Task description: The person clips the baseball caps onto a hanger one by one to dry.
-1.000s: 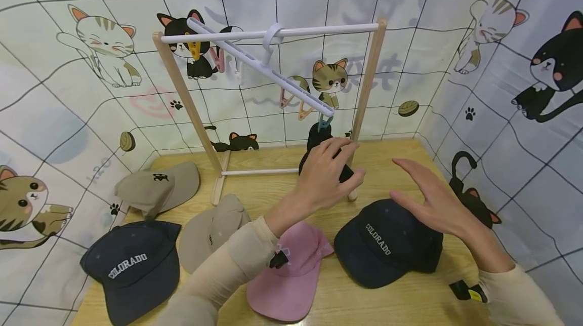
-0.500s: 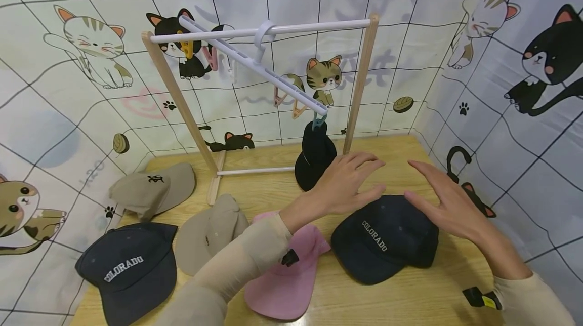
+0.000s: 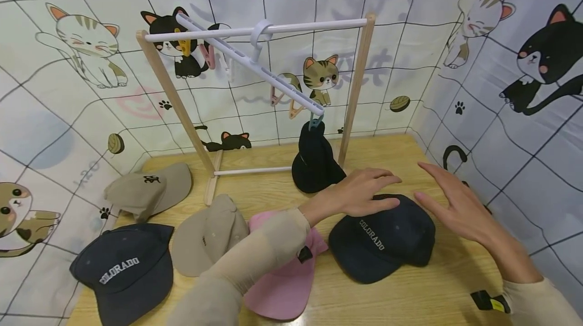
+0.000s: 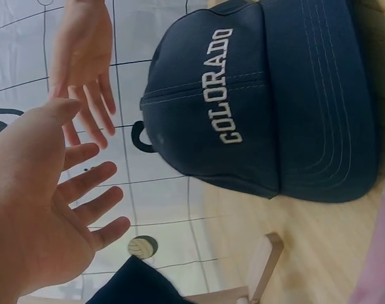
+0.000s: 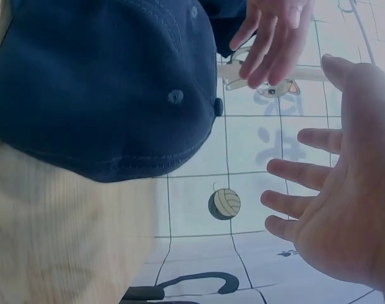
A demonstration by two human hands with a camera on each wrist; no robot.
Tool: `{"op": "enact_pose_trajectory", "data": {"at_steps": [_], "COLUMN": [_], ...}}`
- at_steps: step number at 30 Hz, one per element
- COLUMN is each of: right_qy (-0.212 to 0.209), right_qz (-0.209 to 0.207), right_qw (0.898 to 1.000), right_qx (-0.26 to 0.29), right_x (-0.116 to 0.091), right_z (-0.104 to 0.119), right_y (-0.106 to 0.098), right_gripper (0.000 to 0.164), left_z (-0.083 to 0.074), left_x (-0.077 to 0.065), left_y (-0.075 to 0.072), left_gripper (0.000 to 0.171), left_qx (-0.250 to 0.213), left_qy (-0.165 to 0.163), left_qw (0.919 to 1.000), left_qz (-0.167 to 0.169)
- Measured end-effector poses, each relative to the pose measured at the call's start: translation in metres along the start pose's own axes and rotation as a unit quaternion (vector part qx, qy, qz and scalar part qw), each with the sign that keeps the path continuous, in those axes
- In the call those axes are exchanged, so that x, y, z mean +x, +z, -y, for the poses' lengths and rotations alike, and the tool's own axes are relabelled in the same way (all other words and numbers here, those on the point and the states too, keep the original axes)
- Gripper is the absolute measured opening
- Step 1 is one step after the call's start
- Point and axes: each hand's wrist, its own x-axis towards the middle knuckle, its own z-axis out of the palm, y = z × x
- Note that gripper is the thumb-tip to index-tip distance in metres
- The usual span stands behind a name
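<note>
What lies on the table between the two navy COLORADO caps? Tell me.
In the head view, left to right: a beige cap and a pink cap, the latter partly behind the left sleeve.

The word "COLORADO" (image 4: pixel 215 79) stands in white block capitals on the front panel of the dark navy-blue fabric baseball cap with a curved brim (image 3: pixel 403 230), the one farther right in the head view; the left wrist view shows it running upward, every letter clear. The same word stands in white capitals on the front of a second navy-blue fabric cap, lying at the far left (image 3: pixel 132 285). The rear khaki fabric cap (image 3: pixel 132 192) bears a dark monogram whose letters cannot be told. The faded pale-blue characters on the white, cat-printed backdrop (image 3: pixel 296 7) are illegible.
</note>
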Motion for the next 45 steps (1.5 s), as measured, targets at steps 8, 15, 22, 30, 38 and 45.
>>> {"op": "enact_pose_trajectory", "data": {"at_steps": [8,15,22,30,38,45], "right_qy": [0.005,0.019,0.022,0.031,0.034,0.032], "right_qz": [-0.006,-0.005,-0.012,-0.015,-0.016,-0.016], "right_qw": [1.0,1.0,1.0,0.999,0.999,0.999], "right_qx": [-0.002,0.001,-0.003,-0.006,-0.009,-0.005], "right_x": [-0.007,-0.012,-0.016,-0.022,-0.02,-0.018], "right_z": [-0.005,-0.009,-0.014,-0.015,-0.016,-0.016], "right_y": [-0.004,-0.004,0.0,-0.002,-0.001,-0.001], "right_gripper": [0.073,0.071,0.069,0.069,0.068,0.066], "left_z": [-0.003,-0.005,0.001,0.004,0.003,0.004], "left_x": [0.012,0.021,0.028,0.033,0.033,0.023], "left_y": [0.021,0.035,0.053,0.057,0.039,0.017], "left_gripper": [0.055,0.055,0.056,0.049,0.035,0.028], "left_qx": [-0.002,-0.032,-0.054,-0.1,-0.146,-0.204], "left_qy": [-0.003,-0.012,-0.025,-0.025,-0.002,0.016], "left_qw": [0.9997,0.997,0.9939,0.9914,0.9867,0.9755], "left_qz": [0.025,0.069,0.092,0.081,0.071,0.08]}}
